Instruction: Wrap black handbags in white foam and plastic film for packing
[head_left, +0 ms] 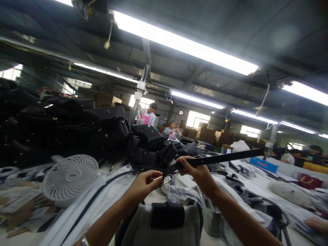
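Observation:
My left hand point(148, 182) pinches a gold-coloured buckle point(164, 180) between thumb and fingers. A black strap point(225, 157) with punched holes runs from the buckle up to the right. My right hand point(194, 171) is closed on that strap a short way from the buckle, and its free end sticks out beyond the hand. Just below both hands stands a bag point(139, 225) in pale wrapping with a black flap point(167, 215). Crumpled clear plastic point(181, 194) lies between the hands and the bag.
A white fan point(70, 177) stands at left, before a large heap of black bags point(102, 126). Coiled straps point(238, 188) lie on the table at right, near a blue box point(263, 165). Two people point(172, 131) work beyond the heap. Another person's hand point(317, 223) shows at lower right.

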Demonstrator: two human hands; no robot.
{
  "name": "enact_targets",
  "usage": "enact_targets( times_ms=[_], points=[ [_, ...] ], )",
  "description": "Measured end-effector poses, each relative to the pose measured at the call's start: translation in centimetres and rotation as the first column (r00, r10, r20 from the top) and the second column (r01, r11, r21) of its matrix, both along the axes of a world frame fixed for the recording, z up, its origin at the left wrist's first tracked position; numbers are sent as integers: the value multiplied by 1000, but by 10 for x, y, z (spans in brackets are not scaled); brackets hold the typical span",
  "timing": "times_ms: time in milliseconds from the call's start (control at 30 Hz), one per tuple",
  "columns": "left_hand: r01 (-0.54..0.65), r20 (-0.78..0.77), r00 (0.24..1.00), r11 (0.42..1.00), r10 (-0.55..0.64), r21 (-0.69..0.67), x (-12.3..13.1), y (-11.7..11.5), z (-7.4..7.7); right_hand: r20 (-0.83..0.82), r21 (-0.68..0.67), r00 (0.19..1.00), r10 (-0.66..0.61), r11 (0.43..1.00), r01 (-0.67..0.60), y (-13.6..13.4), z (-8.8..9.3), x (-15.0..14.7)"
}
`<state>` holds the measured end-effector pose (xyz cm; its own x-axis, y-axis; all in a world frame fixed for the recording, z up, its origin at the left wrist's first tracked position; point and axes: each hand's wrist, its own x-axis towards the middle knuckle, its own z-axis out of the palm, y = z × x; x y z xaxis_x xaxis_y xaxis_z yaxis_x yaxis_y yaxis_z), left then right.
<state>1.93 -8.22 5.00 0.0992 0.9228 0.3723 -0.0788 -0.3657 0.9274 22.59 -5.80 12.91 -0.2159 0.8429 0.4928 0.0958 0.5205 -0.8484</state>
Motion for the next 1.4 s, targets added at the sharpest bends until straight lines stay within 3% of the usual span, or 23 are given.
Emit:
enact_targets(
  times_ms=[167,367,633,867,1000,1133,1267,1400],
  points=[
    [2,61,998,1000,-1,-21,1,-3,2,302,183,953,1,981,-59,0,11,-13],
    [26,82,996,999,-23,-37,-2,-2,3,517,223,855,-49,971,-80,-6,9,-21],
    [-11,86,996,999,14,-31,-3,-2,4,546,256,833,-87,964,-67,-19,14,-29],
    [-97,60,993,995,98,-21,-1,3,3,581,442,805,-121,877,-187,-24,3,-46],
    [-81,71,994,997,79,18,-3,-5,6,533,306,844,-61,944,-126,-18,5,-46],
    [-26,29,999,997,24,77,-7,-14,8,453,55,882,127,984,-170,-12,11,-49],
    [-75,-32,996,989,80,129,-13,-11,3,359,-196,885,295,951,-237,-9,24,-61],
    [-176,-73,979,973,189,151,-19,-6,-2,247,-212,894,374,921,-327,-13,56,-72]
  ],
)
